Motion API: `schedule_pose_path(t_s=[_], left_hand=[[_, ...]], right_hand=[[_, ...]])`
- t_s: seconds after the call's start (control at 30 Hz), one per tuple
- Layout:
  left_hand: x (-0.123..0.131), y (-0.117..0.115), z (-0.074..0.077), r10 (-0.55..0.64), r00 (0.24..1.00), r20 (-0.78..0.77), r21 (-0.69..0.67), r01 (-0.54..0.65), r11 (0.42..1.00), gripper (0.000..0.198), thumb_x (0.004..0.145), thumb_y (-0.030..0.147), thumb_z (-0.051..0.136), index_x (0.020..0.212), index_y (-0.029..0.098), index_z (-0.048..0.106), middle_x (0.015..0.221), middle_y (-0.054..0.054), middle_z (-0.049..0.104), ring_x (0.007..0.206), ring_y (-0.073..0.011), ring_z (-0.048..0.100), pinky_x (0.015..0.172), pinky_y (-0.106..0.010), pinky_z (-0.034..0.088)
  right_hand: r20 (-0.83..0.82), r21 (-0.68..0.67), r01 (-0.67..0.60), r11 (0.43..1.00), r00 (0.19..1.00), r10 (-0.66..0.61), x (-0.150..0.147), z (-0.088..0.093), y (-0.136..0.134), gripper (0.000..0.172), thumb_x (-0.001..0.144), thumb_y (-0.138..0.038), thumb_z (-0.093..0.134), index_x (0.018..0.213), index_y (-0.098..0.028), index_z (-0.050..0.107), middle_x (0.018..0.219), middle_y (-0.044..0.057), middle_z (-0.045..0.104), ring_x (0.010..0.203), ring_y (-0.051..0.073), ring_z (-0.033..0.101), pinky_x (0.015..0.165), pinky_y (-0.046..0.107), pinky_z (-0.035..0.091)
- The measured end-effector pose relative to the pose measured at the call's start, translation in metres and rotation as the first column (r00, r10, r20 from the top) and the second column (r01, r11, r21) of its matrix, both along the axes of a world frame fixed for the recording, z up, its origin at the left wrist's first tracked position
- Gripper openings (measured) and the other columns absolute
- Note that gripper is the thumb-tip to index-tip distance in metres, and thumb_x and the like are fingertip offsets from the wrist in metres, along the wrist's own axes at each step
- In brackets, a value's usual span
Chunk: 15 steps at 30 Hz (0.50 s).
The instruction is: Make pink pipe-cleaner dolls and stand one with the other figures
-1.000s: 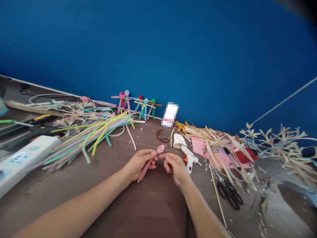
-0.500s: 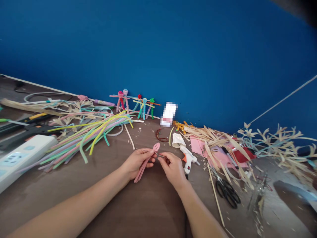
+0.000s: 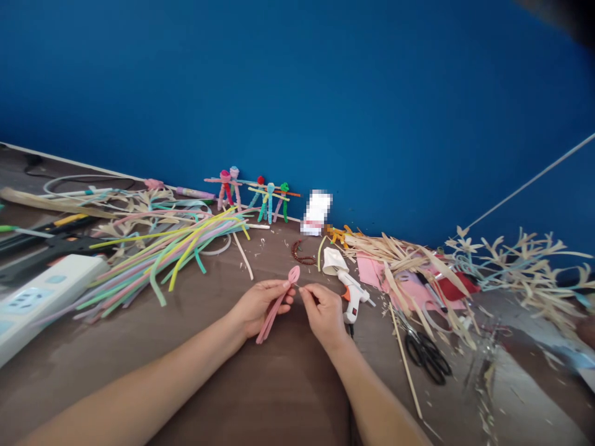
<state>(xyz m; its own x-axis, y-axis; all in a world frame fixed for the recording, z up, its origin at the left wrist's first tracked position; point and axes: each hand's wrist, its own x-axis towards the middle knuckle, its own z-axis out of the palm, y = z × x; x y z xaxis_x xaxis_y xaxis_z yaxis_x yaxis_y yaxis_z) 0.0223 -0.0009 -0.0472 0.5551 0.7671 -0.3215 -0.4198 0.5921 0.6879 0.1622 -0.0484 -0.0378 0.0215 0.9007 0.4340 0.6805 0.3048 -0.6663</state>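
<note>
Pink pipe-cleaner leaf, gripped in left hand, right hand pinching thin strand

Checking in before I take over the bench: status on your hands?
Left hand gripping pink pipe-cleaner leaf. Right hand pinched close beside it. Hot glue gun next to right hand.

Hot glue gun as landmark: grip partly hidden behind right hand. Thin item in right fingertips, left of gun, too small to tell. Pink pipe-cleaner leaf, further left of gun, stem partly hidden by left hand. White object, beyond gun, pixelated, markings unreadable. Pink paper, right of gun, partly under straw strips. Power strip, well left of gun, cut off by picture edge. Dark shape, far beyond gun, blurred, cut off by top right corner.
</note>
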Motion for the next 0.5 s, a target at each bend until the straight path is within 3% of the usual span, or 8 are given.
schedule_pose_path(t_s=[0.17, 0.23, 0.33, 0.5], left_hand=[[0.001, 0.000, -0.001, -0.002, 1.000, -0.006, -0.008, 0.002, 1.000, 0.007, 0.072, 0.013, 0.057, 0.074, 0.008, 0.062, 0.065, -0.003, 0.060, 0.052, -0.0060, 0.055, 0.048, -0.016, 0.051], [0.002, -0.001, -0.002, 0.036, 0.999, -0.037, 0.049, -0.034, 0.998, 0.008, 0.071, 0.014, 0.059, 0.074, 0.008, 0.062, 0.064, -0.003, 0.060, 0.051, -0.0058, 0.055, 0.048, -0.016, 0.050], [0.002, -0.001, -0.004, 0.102, 0.992, -0.070, 0.121, -0.093, 0.988, 0.010, 0.069, 0.016, 0.060, 0.075, 0.008, 0.062, 0.064, -0.003, 0.060, 0.051, -0.0061, 0.055, 0.048, -0.016, 0.050], [0.000, 0.002, -0.006, 0.053, 0.999, -0.007, 0.092, -0.052, 0.994, 0.013, 0.072, 0.020, 0.057, 0.078, 0.009, 0.061, 0.065, -0.003, 0.060, 0.052, -0.0077, 0.056, 0.051, -0.019, 0.051]], right_hand=[[-0.019, -0.002, 0.005, 1.000, 1.000, -0.005, 0.002, -0.003, 0.003, 0.020, 0.081, -0.025, 0.043, 0.073, -0.017, 0.059, 0.068, 0.004, 0.058, 0.063, 0.014, 0.051, 0.061, 0.025, 0.038], [-0.011, 0.003, 0.020, 1.000, 1.000, -0.020, 0.004, -0.004, 0.004, 0.015, 0.078, -0.026, 0.048, 0.082, -0.017, 0.059, 0.070, 0.004, 0.057, 0.064, 0.014, 0.051, 0.062, 0.025, 0.039], [0.002, 0.037, 0.016, 0.999, 1.000, -0.016, 0.008, -0.003, 0.004, 0.024, 0.075, -0.024, 0.053, 0.098, -0.018, 0.055, 0.077, 0.004, 0.056, 0.071, 0.016, 0.051, 0.066, 0.027, 0.042], [-0.002, 0.084, -0.003, 0.996, 1.000, 0.003, 0.011, -0.004, 0.004, 0.018, 0.081, -0.022, 0.044, 0.092, -0.019, 0.059, 0.079, 0.005, 0.059, 0.075, 0.016, 0.054, 0.071, 0.028, 0.042]])
